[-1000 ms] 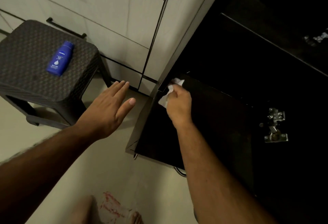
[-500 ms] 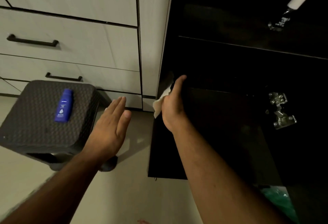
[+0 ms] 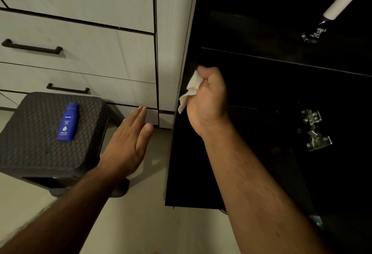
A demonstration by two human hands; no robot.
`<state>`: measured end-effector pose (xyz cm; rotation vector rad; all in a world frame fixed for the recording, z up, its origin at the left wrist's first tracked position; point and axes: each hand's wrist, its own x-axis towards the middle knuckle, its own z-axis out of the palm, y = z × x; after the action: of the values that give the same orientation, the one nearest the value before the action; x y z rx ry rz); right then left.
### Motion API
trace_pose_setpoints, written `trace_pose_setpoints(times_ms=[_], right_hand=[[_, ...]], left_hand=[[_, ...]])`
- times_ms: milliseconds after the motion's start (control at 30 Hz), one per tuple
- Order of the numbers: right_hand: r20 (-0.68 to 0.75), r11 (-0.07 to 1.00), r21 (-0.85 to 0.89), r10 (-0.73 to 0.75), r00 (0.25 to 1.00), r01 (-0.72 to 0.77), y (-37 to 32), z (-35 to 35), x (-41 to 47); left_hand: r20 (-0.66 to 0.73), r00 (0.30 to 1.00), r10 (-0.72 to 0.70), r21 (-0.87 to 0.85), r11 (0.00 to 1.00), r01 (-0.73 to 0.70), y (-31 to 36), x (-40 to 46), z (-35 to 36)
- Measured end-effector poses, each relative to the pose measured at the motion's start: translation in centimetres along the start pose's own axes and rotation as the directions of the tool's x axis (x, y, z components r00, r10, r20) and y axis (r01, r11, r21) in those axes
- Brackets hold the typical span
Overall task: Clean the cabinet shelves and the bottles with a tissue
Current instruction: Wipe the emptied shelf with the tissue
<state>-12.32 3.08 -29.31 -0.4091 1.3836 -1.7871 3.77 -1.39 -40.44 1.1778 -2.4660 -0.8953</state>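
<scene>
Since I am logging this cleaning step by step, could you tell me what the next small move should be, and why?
Probably draw the tissue along the dark cabinet shelf, wiping inward from its left front corner. The right hand already grips the tissue at that corner, while the left hand hovers open and holds nothing. The blue bottle lies apart on the stool, so it can wait.

A soft, crumpled white paper tissue contrasts with the glossy black cabinet shelf, the shiny metal hinge at 3 o'clock, the matt woven-textured dark plastic stool, the glossy blue plastic bottle, and the matt pale wood-grain drawers at 10 o'clock.
</scene>
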Motion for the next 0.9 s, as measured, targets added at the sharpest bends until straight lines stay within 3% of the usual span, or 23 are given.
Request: trace_pose_setpoints(times_ms=[100, 167, 233, 300, 433, 533, 567, 600, 667, 767, 833, 900], right_hand=[[0.093, 0.999, -0.009, -0.051, 0.994, 0.052, -0.5, -0.1, -0.9], [0.151, 0.979, -0.161, -0.103, 0.983, 0.128, -0.5, -0.5, -1.5], [0.202, 0.904, -0.33, -0.214, 0.956, 0.272, -0.1, -1.0, -1.8], [0.188, 0.821, -0.469, -0.268, 0.945, 0.326, 0.6, -1.3, -1.3], [0.217, 0.593, -0.751, -0.193, 0.957, 0.29, 1.7, -2.6, 1.0], [0.25, 0.451, -0.856, -0.07, 0.966, 0.254, 1.6, -5.0, 3.7], [0.236, 0.5, -0.838, -0.031, 0.971, 0.219, 1.7, -6.1, 4.7], [0.168, 0.617, -0.777, 0.012, 0.986, 0.125, 1.7, -7.2, 5.1], [-0.044, 0.84, -0.536, 0.078, 0.996, -0.089, 1.5, -9.8, 5.0], [-0.296, 0.931, -0.249, 0.188, 0.936, -0.266, 1.6, -14.2, 3.1], [-0.416, 0.95, -0.225, 0.105, 0.903, -0.214, 1.6, -16.7, 2.1], [-0.426, 0.896, -0.443, -0.183, 0.886, -0.028, 1.4, -19.2, 2.0]], left_hand=[[0.01, 1.0, -0.008, -0.006, 1.0, 0.008, 0.0, -0.2, 0.3], [0.012, 1.0, -0.011, -0.015, 1.0, 0.012, 0.0, -0.4, 0.4], [0.009, 1.0, -0.021, -0.018, 1.0, 0.021, 0.3, -0.6, 0.6], [-0.005, 0.999, -0.034, -0.017, 0.999, 0.034, 0.6, -0.8, 0.9], [-0.046, 0.999, 0.004, -0.039, 0.999, -0.005, 1.2, -1.5, 1.9], [-0.065, 0.997, 0.049, -0.064, 0.997, -0.054, 1.3, -2.3, 3.3], [-0.074, 0.996, 0.054, -0.067, 0.996, -0.059, 1.4, -2.5, 3.7], [-0.081, 0.995, 0.051, -0.079, 0.995, -0.058, 1.6, -2.8, 4.3], [-0.089, 0.995, 0.036, -0.101, 0.994, -0.045, 2.3, -3.5, 5.1], [-0.078, 0.997, 0.022, -0.134, 0.99, -0.032, 3.3, -4.3, 5.9], [-0.071, 0.996, 0.05, -0.137, 0.989, -0.059, 3.9, -4.6, 6.2], [-0.069, 0.994, 0.079, -0.131, 0.988, -0.088, 4.6, -4.8, 6.6]])
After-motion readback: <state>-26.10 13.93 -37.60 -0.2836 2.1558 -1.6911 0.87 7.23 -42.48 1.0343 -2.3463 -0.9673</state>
